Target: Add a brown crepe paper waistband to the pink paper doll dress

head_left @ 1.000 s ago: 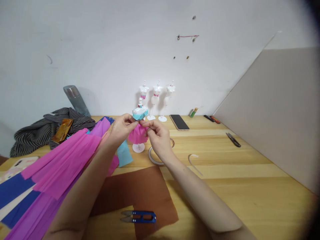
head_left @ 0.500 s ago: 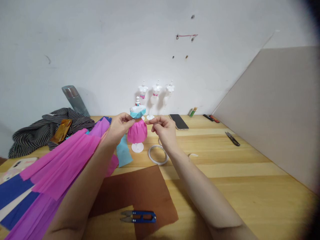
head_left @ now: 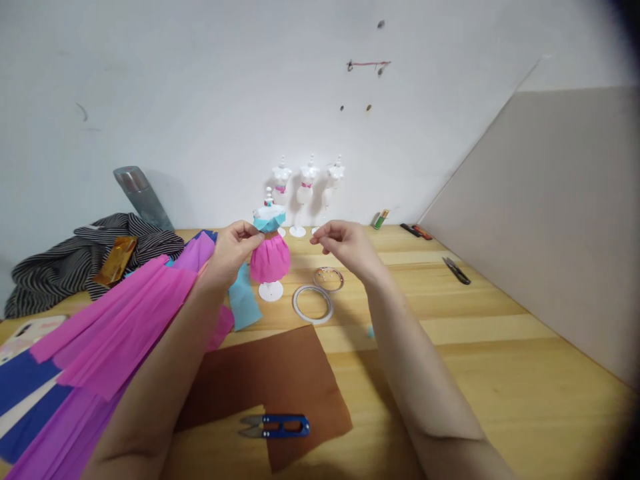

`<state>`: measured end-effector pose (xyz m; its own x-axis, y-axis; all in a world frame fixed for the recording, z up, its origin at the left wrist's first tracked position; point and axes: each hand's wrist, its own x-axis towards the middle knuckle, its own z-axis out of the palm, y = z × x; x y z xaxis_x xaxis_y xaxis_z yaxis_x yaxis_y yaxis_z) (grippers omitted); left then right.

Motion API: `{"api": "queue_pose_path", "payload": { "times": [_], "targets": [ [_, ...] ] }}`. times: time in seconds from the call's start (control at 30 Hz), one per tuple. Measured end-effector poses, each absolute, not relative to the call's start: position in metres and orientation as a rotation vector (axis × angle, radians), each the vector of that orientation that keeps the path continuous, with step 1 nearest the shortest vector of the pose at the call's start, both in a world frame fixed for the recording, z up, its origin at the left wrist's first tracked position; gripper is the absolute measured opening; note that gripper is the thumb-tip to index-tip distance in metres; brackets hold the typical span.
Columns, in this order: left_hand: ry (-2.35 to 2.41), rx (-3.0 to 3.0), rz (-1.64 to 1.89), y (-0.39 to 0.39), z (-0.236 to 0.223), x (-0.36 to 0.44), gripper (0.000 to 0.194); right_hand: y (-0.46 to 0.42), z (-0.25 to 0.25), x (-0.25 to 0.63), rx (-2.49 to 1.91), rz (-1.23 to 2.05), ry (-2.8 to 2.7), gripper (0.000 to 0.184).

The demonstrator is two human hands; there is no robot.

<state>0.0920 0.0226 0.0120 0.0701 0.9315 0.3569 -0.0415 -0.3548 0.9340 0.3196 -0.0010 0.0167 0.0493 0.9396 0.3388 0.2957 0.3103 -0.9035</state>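
Note:
A small white dress-form mannequin (head_left: 271, 291) stands on the table, dressed in a light blue paper top (head_left: 269, 220) and a gathered pink crepe paper skirt (head_left: 270, 260). A brown band shows at its waist. My left hand (head_left: 235, 250) pinches the mannequin's waist from the left side, thumb and forefinger closed there. To the right of the mannequin and apart from it, my right hand (head_left: 347, 247) hovers with fingers curled and the tips close together; whatever they hold, if anything, is too small to make out. Below it lie a roll of white tape (head_left: 297, 312) and a ring of beads (head_left: 329, 270).
Three white mannequins (head_left: 307, 175) stand at the wall. Brown paper (head_left: 240, 373) lies in front, with blue thread snips (head_left: 285, 425) on it. Pink crepe paper (head_left: 115, 333), striped cloth (head_left: 45, 267) and a bottle (head_left: 145, 197) are left; black snips (head_left: 457, 271) lie right.
My right hand has drawn away from the mannequin's waist to the right, uncovering the ring of beads. My left hand keeps its pinch. The view has shifted slightly.

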Motion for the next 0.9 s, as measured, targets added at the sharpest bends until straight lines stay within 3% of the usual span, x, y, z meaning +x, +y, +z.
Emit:
{"api": "queue_pose_path", "payload": {
  "times": [0.37, 0.9],
  "targets": [
    [0.915, 1.429, 1.368, 0.014, 0.014, 0.099, 0.024, 0.008, -0.013, 0.274, -1.076, 0.663, -1.437, 0.026],
    [0.771, 1.524, 1.263, 0.012, 0.017, 0.098, 0.034, -0.001, -0.017, 0.262, -0.987, 0.521, -1.441, 0.021]
  ]
}}
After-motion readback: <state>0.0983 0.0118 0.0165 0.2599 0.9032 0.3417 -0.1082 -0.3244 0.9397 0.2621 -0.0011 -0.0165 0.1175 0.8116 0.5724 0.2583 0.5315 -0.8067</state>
